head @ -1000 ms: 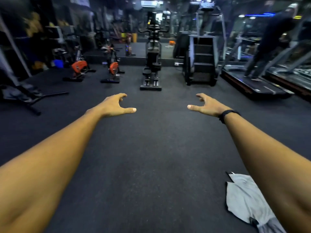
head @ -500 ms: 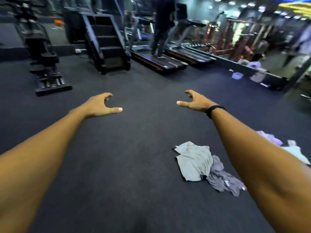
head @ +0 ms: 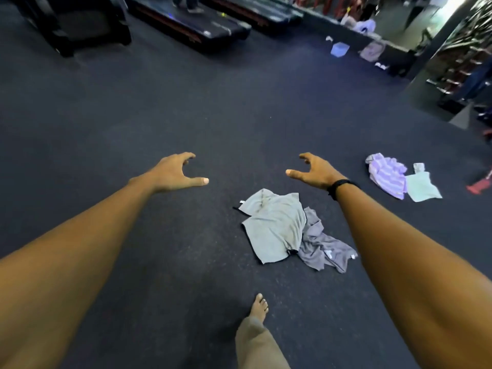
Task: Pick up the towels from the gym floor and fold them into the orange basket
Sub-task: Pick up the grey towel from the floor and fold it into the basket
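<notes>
While both arms reach out over the dark gym floor (head: 133, 107), nothing is held.
Left hand (head: 173, 171): fingers loosely curled, thumb out, gripping nothing.
Right hand (head: 314, 170): same open claw, black wristband (head: 339, 185) behind it.
Grey towel (head: 274, 225): crumpled on the floor, a darker grey towel (head: 324, 249) touching its right side.
Striped purple towel (head: 386, 174): well right of the grey towel, beside a pale green towel (head: 422, 186).
Treadmills (head: 202, 25): far beyond the grey towel.
Bare foot (head: 259, 307): near side of it.

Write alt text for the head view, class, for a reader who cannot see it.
Two bare arms reach out over a dark gym floor, left hand and right hand empty. A pale grey towel overlaps a darker grey towel ahead; a striped purple towel lies farther right.
</notes>
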